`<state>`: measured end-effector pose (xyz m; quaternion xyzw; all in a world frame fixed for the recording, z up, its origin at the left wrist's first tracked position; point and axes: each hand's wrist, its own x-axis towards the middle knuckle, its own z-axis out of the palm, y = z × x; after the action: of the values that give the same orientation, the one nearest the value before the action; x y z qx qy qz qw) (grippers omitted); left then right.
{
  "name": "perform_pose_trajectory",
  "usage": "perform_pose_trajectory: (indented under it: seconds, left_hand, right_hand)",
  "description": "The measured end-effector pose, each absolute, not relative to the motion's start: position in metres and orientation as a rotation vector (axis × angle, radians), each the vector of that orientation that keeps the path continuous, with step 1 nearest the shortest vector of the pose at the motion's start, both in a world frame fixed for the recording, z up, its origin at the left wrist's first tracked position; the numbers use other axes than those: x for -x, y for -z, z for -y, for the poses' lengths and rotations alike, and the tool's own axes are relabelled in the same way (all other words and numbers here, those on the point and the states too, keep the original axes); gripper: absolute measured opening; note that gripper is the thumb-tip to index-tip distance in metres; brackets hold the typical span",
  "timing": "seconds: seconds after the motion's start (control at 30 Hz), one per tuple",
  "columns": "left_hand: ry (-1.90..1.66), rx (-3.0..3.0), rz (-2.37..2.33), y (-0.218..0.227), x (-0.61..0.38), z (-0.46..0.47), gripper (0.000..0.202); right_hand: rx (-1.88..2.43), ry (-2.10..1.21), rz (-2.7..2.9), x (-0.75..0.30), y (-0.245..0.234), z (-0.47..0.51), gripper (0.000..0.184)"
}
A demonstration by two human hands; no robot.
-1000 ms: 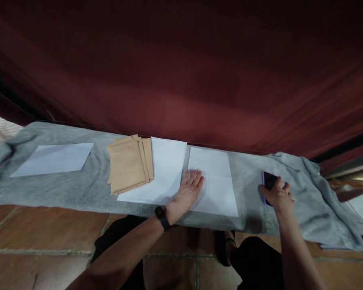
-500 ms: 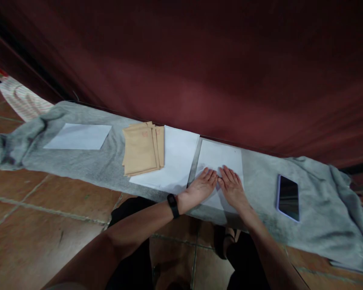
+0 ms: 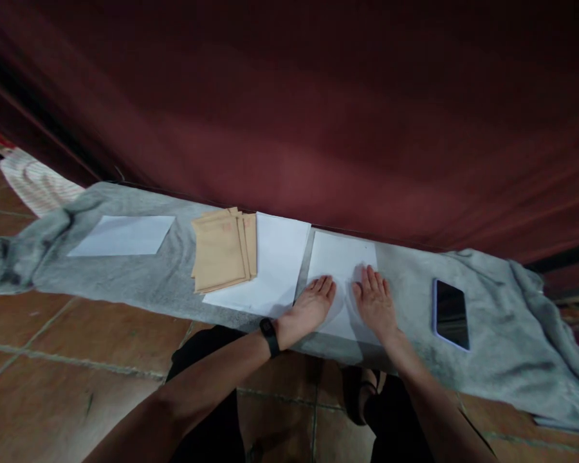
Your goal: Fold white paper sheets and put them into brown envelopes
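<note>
A white sheet of paper [image 3: 342,252] lies in front of me on a grey cloth. My left hand [image 3: 314,302] rests flat on its left side, fingers stretched out and holding nothing. On the sheet's right side lies my right hand [image 3: 375,301], also flat, with its fingers a little spread. A strip of bare paper shows between the two hands. Just left of this sheet are more white papers [image 3: 282,257], partly covered by a small stack of brown envelopes [image 3: 219,252] with faint red print.
The grey cloth [image 3: 415,270] covers a long narrow surface against a dark red curtain-like backdrop [image 3: 289,128]. A phone [image 3: 451,314] lies to the right. Another white sheet [image 3: 123,235] is at the far left. Tiled floor [image 3: 101,334] shows below.
My hands have moved apart across the sheet, the left one to the left and the right one to the right. The whole view has shifted slightly.
</note>
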<state>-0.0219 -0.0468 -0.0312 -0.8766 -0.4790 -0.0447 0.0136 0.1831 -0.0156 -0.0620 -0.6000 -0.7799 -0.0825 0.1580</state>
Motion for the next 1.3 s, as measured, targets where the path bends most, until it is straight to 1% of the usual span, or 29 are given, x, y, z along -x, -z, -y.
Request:
perform_pose_trajectory:
  seconds: [0.1, 0.2, 0.33, 0.5, 0.63, 0.73, 0.83, 0.9, 1.0, 1.1, 1.2, 1.3]
  left_hand:
    - [0.165, 2.666, 1.645, 0.034, 0.025, 0.041, 0.053]
    - [0.245, 2.646, 1.714, 0.037, 0.025, 0.029, 0.055]
    - [0.338, 2.569, 1.831, 0.043, 0.022, 0.014, 0.058]
    - [0.351, 2.531, 1.938, 0.05, 0.021, 0.006, 0.062]
    - [0.315, 2.511, 2.0, 0.046, 0.021, 0.006, 0.063]
    - [0.368, 2.494, 1.968, 0.041, 0.013, 0.006, 0.061]
    - [0.436, 2.611, 1.774, 0.039, 0.003, 0.005, 0.055]
    - [0.416, 2.675, 1.72, 0.041, 0.0, 0.004, 0.053]
    - [0.366, 2.621, 1.845, 0.044, 0.003, 0.002, 0.054]
    - [0.371, 2.504, 2.015, 0.044, 0.015, 0.001, 0.057]
    - [0.515, 2.48, 2.164, 0.039, 0.03, 0.0, 0.06]
    - [0.82, 2.53, 2.299, 0.032, 0.042, -0.005, 0.059]
  right_hand:
    - [1.541, 0.131, 2.35, -0.154, 0.06, 0.028, 0.052]
    - [1.468, 0.11, 2.393, -0.132, 0.062, 0.032, 0.05]
    - [1.538, 0.144, 2.353, -0.128, 0.063, 0.019, 0.05]
    - [1.692, 0.206, 2.258, -0.151, 0.061, -0.002, 0.052]
    - [1.853, 0.251, 2.123, -0.17, 0.064, -0.012, 0.054]
    - [1.925, 0.273, 2.056, -0.172, 0.065, -0.015, 0.055]
    - [1.871, 0.256, 2.136, -0.16, 0.063, -0.013, 0.052]
    - [1.791, 0.22, 2.237, -0.151, 0.06, -0.012, 0.051]
    - [1.783, 0.19, 2.242, -0.151, 0.057, -0.012, 0.05]
    - [1.879, 0.189, 2.097, -0.169, 0.056, -0.015, 0.052]
    - [1.961, 0.098, 1.921, -0.196, 0.054, -0.018, 0.049]
    - [1.929, -0.18, 1.786, -0.214, 0.053, -0.021, 0.037]
